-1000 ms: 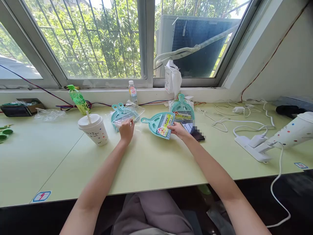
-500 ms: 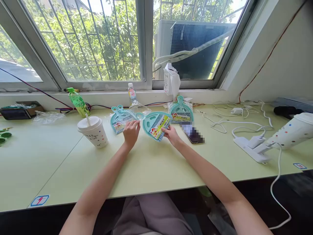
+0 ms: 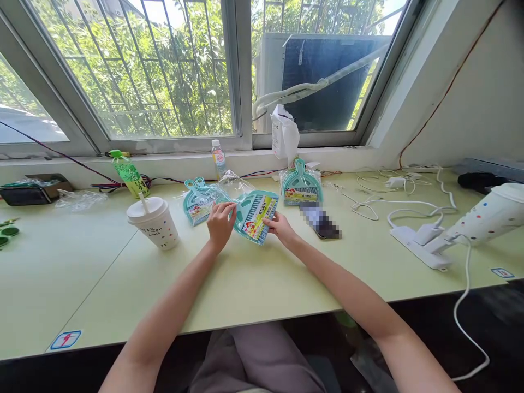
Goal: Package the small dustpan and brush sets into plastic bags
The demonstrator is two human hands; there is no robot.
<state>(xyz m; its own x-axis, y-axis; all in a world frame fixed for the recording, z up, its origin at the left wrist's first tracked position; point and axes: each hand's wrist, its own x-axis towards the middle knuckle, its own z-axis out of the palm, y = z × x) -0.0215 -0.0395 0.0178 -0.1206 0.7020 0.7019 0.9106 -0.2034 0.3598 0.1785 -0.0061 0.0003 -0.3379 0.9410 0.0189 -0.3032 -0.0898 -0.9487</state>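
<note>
Right in the middle of the frame, here's the turquoise dustpan-and-brush set (image 3: 256,219), tilted, its handle end toward the left and its broad, bristled side toward the right, a yellow printed label showing on top. The right hand (image 3: 283,229) has that broad edge gripped, thumb and fingers closed on it. Over on the other side, the left hand (image 3: 221,225) is at the handle end, fingers bent inward; they cover the spot, so I can't tell whether they pinch the handle or merely touch it. Just behind the left hand, left of centre, lie more turquoise dustpans (image 3: 199,204), with clear plastic wrap (image 3: 236,183) beside them. Another wrapped dustpan set (image 3: 302,188) sits right of centre near the wall, a partly pixelated smartphone (image 3: 321,222) just in front of it. Left of the hands, a lidded white cup (image 3: 159,228) with a straw stands on the pale green table (image 3: 254,289), a green-capped bottle (image 3: 130,176) beyond it. Out at the right of the frame, it's a white power strip (image 3: 417,248) with plugs in and cables trailing.
</note>
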